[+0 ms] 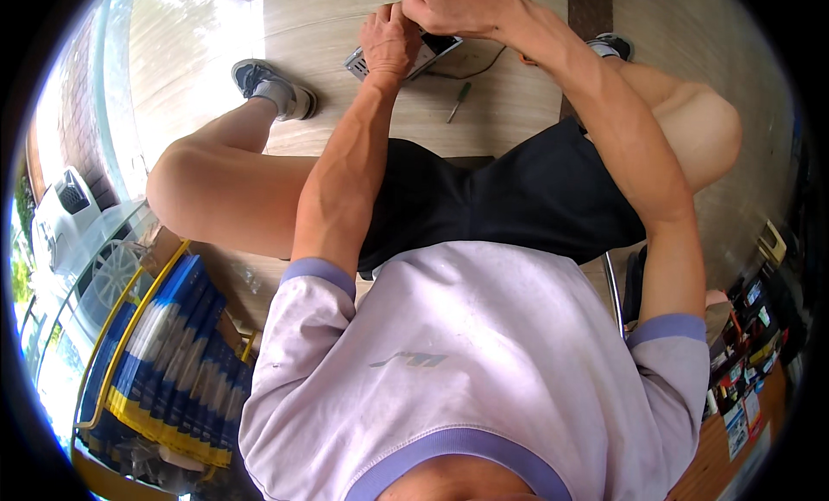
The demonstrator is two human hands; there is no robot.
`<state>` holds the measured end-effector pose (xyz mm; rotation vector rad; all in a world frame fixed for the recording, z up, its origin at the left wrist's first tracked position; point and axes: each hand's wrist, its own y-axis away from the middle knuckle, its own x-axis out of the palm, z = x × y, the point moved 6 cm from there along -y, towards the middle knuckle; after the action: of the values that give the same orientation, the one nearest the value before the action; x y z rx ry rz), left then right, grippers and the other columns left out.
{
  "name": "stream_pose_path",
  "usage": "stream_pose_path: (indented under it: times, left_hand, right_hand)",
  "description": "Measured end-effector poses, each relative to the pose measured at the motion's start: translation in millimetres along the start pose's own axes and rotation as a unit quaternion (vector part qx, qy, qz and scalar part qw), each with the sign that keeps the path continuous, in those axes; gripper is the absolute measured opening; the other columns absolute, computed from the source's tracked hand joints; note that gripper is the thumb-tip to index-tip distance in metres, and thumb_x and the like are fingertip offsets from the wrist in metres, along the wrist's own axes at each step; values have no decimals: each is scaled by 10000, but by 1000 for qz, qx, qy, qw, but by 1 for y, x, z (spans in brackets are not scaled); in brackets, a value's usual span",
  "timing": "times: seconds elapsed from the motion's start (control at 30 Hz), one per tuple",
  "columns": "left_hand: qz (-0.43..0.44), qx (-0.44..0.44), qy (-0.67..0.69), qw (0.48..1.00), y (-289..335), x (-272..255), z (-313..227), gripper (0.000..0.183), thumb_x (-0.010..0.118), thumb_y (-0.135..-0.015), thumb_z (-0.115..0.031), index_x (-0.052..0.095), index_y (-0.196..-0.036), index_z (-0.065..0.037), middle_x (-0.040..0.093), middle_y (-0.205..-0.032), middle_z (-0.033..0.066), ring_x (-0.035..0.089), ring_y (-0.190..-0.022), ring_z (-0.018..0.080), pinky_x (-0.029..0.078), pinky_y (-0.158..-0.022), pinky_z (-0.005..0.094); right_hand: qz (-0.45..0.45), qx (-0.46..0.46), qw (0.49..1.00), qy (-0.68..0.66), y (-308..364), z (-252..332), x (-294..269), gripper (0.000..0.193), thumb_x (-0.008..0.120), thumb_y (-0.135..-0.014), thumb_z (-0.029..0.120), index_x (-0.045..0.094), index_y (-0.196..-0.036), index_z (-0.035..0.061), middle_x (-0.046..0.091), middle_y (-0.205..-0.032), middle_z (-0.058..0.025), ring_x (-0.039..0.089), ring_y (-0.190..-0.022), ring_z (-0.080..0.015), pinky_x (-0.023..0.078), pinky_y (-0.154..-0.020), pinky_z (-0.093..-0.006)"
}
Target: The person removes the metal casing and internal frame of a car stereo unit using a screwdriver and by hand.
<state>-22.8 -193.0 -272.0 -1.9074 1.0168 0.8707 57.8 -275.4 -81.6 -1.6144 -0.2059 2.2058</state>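
Observation:
A silvery, box-shaped device with slots in its side and a dark part on top lies on the floor at the top of the view. My left hand bends over it, fingers curled down against it and covering much of it. Just beside, my right hand is closed, its fingertips meeting near my left fingers; whatever it pinches is hidden, and the upper edge cuts part of it off. A dark cable trails to the right of the device. Nearer to me lies a screwdriver with a green handle.
My shoes stand widely apart on the tiled floor. A yellow-framed rack of blue and yellow packages is at lower left, near a glass panel. Cluttered small goods fill the right side above a wooden surface.

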Motion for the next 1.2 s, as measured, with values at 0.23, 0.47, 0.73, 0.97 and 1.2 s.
stream_pose_path:
  times: [0.23,0.47,0.73,0.97,1.2]
  left_hand:
    - [-20,-8,4,1000,3,-2,-9,211,644,-889,-223,654,-1092,-167,657,-1006,82,625,-911,318,461,-785,447]
    - [-40,-7,-19,999,1,0,-10,172,657,-875,-221,650,-1032,-153,663,-966,81,634,-874,305,466,-772,446]
    - [-68,-11,-13,998,1,-3,-10,182,680,-867,-246,655,-1020,-151,668,-945,76,641,-863,300,467,-771,445]
    - [-78,-15,11,997,2,-5,-9,163,674,-872,-238,656,-1006,-147,664,-942,76,639,-859,302,465,-766,447]
    - [19,-73,60,995,-9,-7,-5,237,674,-894,-292,713,-979,-75,715,-934,182,678,-904,395,528,-796,477]
  right_hand:
    - [-90,-5,994,-63,2,4,-10,155,599,-812,106,648,-948,51,650,-868,-123,688,-815,-314,568,-661,-416]
    - [7,-64,997,32,2,8,1,231,589,-808,86,668,-1019,35,662,-902,-134,682,-815,-330,572,-680,-410]
    - [-39,-109,992,41,0,19,-4,214,606,-828,103,676,-1023,52,657,-898,-151,681,-786,-324,568,-645,-411]
    - [-35,54,997,-34,0,9,-5,195,618,-839,136,676,-1006,53,668,-944,-144,689,-802,-321,568,-632,-405]
    - [-24,-47,999,10,1,1,2,196,592,-858,140,642,-1024,49,677,-867,-153,695,-763,-347,579,-649,-434]
